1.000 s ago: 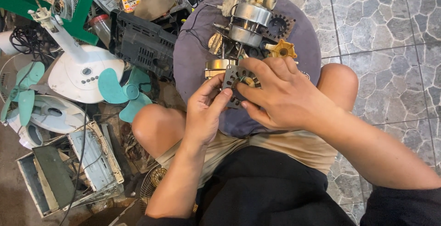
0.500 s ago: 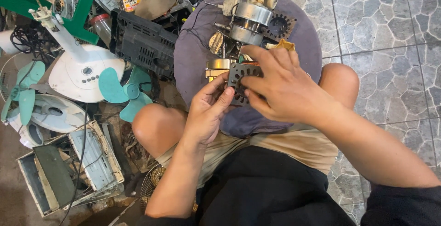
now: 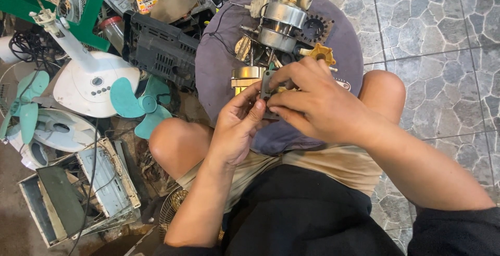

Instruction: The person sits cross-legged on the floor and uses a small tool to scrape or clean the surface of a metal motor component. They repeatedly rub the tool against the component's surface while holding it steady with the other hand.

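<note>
Grey stone-tiled floor across the right and far side. On the left, a heap of fan scrap: white fan base with its upright neck, teal fan blade just right of it, black slotted plastic housing farther back, green metal frame at the far left corner, pale opened casing near and left. In the middle, a round purple cushion between bare knees, bearing loose parts. On its far half, a silver fan motor with cream plastic gear head, a black perforated round plate touching its right side, a small yellow gear-like knob just nearer. Brass-coloured cylinder at mid-cushion, just left of both hands.

Over the near half of the cushion, left hand and right hand meeting, both closed on a small dark grey metal plate. Left thumb and fingertips pinching its near left edge; right fingers curled over its top and right side, thumb pressed beneath. Plate mostly hidden by fingers, held just above the cushion, near the brass-coloured cylinder.
</note>
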